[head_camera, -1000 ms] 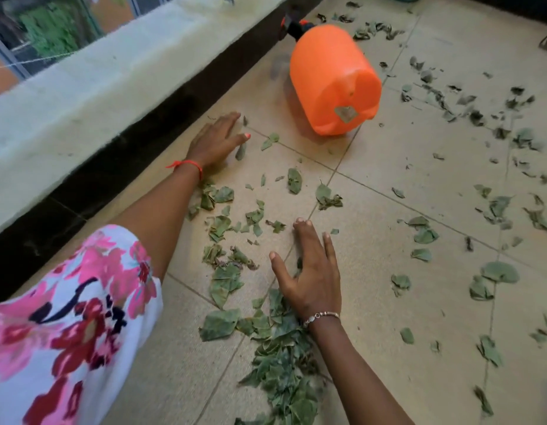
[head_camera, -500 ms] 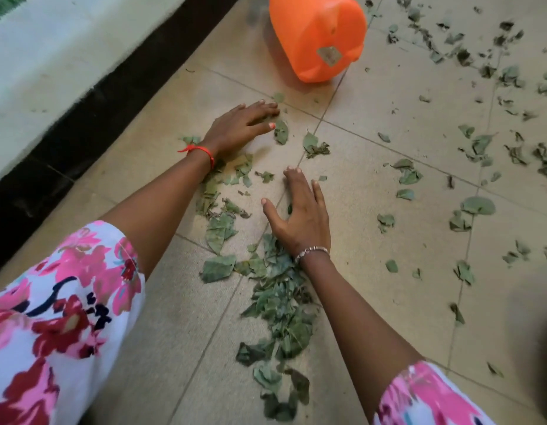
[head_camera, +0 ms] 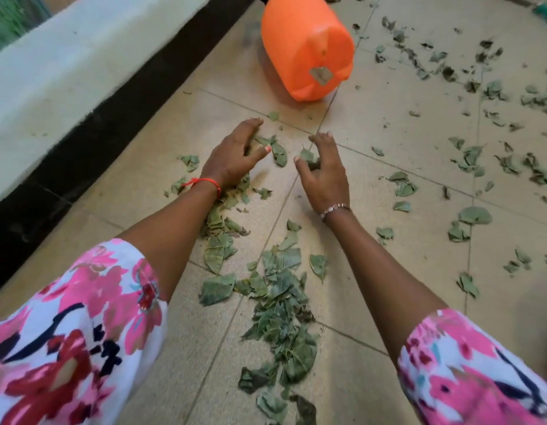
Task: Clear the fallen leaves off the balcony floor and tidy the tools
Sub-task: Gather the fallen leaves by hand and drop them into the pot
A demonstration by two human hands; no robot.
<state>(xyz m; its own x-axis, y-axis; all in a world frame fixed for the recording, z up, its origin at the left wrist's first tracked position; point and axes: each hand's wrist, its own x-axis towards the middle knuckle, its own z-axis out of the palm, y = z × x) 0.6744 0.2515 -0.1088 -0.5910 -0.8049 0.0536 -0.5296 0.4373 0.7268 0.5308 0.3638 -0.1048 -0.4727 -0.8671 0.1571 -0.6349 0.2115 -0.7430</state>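
1. Framing the near edge, two floral sleeves [head_camera: 67,332] in pink, red and white cover the person's upper arms.
2. Between the bare forearms a loose heap of leaves [head_camera: 281,317] lies on the tiled floor [head_camera: 373,256], trailing along a grout line.
3. Further out, the left hand [head_camera: 233,153], with a red thread [head_camera: 204,180] at its wrist, lies palm down on a few leaves. Its fingers are lightly bent, its thumb is out, and it grips nothing.
4. Just beside it, the right hand [head_camera: 325,179], wearing a beaded bracelet [head_camera: 335,207], is clawed, with thumb and fingers curled round a single leaf [head_camera: 306,155].
5. Beyond both hands an orange tank [head_camera: 309,50] lies on its side, near the pale ledge [head_camera: 67,65] along the left.
6. Far right, scattered leaf scraps [head_camera: 480,87] dot the tiles, well apart from the heap.
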